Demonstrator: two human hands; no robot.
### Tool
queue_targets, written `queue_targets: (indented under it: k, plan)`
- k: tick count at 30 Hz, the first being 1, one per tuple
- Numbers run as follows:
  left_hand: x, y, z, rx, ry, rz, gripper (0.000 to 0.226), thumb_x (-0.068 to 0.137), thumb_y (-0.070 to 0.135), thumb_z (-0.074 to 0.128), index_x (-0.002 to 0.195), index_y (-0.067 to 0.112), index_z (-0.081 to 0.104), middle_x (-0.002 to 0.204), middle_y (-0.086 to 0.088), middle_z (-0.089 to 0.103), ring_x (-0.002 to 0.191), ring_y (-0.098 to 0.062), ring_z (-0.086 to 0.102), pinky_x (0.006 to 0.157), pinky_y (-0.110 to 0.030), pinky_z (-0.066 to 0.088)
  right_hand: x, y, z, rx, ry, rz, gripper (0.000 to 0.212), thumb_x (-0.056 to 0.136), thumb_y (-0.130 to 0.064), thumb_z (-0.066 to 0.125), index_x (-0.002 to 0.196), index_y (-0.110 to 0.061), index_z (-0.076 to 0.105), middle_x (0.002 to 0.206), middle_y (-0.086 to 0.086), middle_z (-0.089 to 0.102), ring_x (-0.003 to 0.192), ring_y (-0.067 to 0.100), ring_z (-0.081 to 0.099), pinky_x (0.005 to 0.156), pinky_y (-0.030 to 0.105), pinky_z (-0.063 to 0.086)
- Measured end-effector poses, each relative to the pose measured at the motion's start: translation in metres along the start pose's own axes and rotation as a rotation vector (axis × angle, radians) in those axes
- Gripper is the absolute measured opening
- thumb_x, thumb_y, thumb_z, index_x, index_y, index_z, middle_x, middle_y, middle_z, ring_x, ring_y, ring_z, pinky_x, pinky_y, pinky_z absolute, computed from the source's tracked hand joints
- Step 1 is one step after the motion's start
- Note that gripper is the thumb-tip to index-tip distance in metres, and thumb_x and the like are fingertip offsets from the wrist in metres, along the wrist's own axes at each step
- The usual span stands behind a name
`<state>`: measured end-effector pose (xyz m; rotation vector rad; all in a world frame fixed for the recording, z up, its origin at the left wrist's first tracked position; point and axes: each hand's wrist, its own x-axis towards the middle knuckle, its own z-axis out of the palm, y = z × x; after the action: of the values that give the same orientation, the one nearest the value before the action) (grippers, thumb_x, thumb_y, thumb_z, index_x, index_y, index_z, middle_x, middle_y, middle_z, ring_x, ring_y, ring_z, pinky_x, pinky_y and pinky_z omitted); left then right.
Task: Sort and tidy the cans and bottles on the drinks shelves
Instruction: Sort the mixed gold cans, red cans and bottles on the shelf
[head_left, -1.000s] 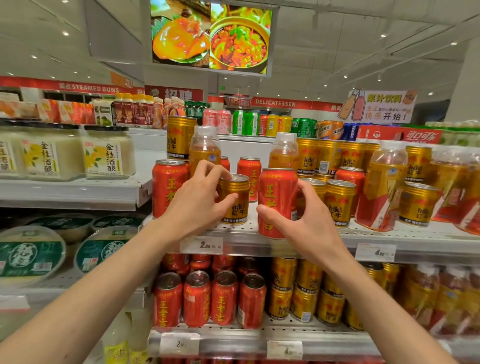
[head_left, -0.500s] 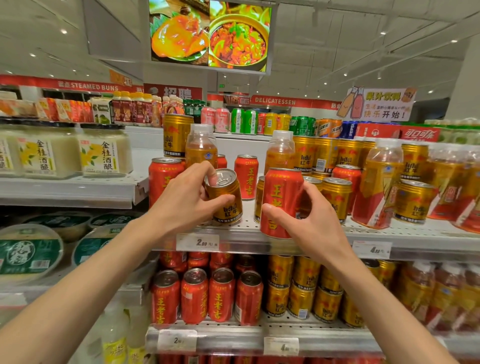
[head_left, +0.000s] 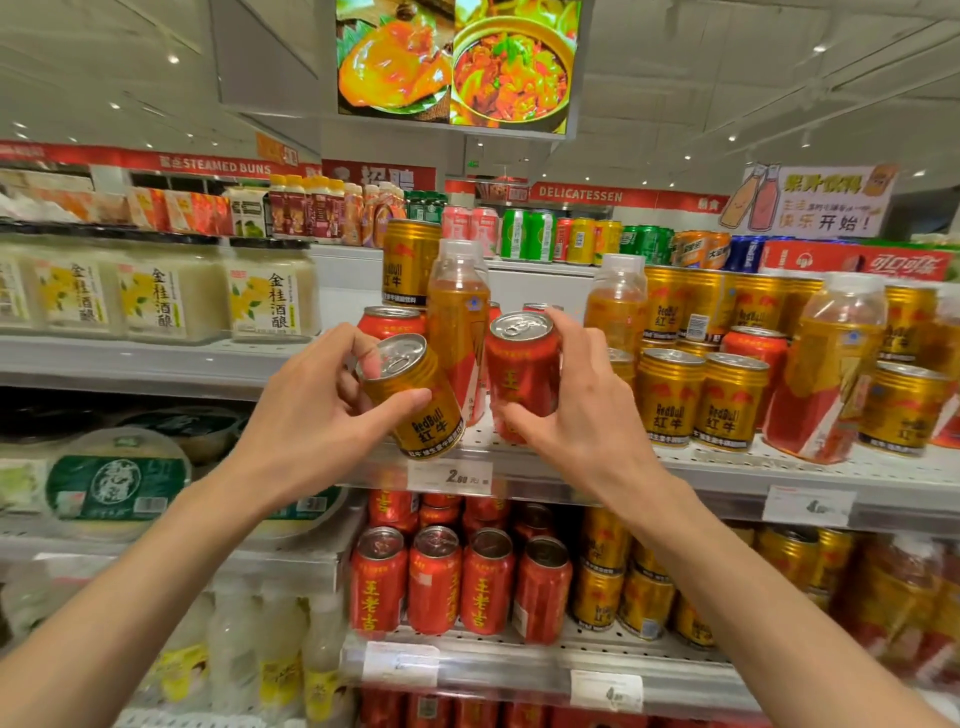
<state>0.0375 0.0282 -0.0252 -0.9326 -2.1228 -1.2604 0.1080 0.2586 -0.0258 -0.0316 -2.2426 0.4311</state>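
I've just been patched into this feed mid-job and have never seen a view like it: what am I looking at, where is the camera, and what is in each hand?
There is no machine here. A person is working with two bare hands, and the single wide-angle camera sits on their head, looking forward and down, so both forearms reach in from the bottom of the picture.

In front is a shop's drinks shelf. The left hand grips a gold Red Bull can, tilted and lifted off the shelf. The right hand grips a red can, upright; whether its base touches the shelf is hidden by the hand.

To the right stand more gold cans and orange drink bottles, mixed together. The shelf below holds a row of red cans with gold ones beside them. To the left are jars with yellow flower labels.
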Motion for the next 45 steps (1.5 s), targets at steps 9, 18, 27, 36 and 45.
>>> queue_targets:
  k: [9, 18, 27, 36, 45]
  plan:
    - [-0.001, -0.013, -0.005, 0.017, -0.030, 0.000, 0.043, 0.071, 0.068, 0.068, 0.080, 0.033, 0.044, 0.093, -0.001, 0.067, 0.060, -0.008, 0.051, 0.063, -0.040, 0.055, 0.019, -0.002, -0.010, -0.507, -0.043, -0.202, 0.084, 0.084, -0.065, 0.065, 0.148, -0.015, 0.042, 0.144, 0.012, 0.046, 0.131, 0.031, 0.042, 0.104, 0.046, 0.036]
    - [0.004, -0.009, 0.000, 0.025, -0.028, -0.008, 0.041, 0.077, 0.056, 0.075, 0.081, 0.028, 0.046, 0.074, 0.005, 0.058, 0.057, -0.005, 0.049, 0.061, -0.031, 0.048, 0.051, 0.000, 0.003, -0.576, -0.219, -0.183, 0.073, 0.089, -0.048, 0.068, 0.147, -0.015, 0.039, 0.141, 0.004, 0.056, 0.133, 0.024, 0.051, 0.123, 0.051, 0.009]
    - [-0.002, -0.006, -0.004, -0.121, -0.059, -0.113, 0.053, 0.070, 0.069, 0.075, 0.083, 0.026, 0.048, 0.078, -0.002, 0.070, 0.072, -0.024, 0.069, 0.066, -0.044, 0.060, 0.038, 0.011, -0.009, -0.248, -0.118, -0.266, 0.062, 0.091, -0.037, 0.070, 0.145, -0.015, 0.047, 0.139, 0.005, 0.055, 0.129, 0.022, 0.050, 0.114, 0.039, 0.039]
    - [-0.007, 0.007, 0.015, -0.308, -0.198, -0.086, 0.041, 0.075, 0.043, 0.077, 0.086, 0.015, 0.050, 0.104, 0.004, 0.074, 0.075, -0.024, 0.074, 0.069, -0.039, 0.063, -0.012, -0.005, -0.018, 0.308, -0.507, -0.064, 0.081, 0.081, -0.048, 0.079, 0.149, -0.038, 0.037, 0.135, -0.016, 0.057, 0.119, -0.003, 0.057, 0.095, 0.013, 0.050]
    - [-0.014, 0.008, 0.028, -0.366, -0.245, -0.049, 0.028, 0.078, 0.044, 0.074, 0.085, 0.025, 0.055, 0.103, 0.002, 0.074, 0.077, -0.016, 0.073, 0.065, -0.028, 0.060, -0.037, -0.013, -0.009, 0.382, -0.386, 0.003, 0.078, 0.077, -0.044, 0.085, 0.142, -0.039, 0.041, 0.121, -0.022, 0.057, 0.107, -0.001, 0.061, 0.089, 0.021, 0.056]
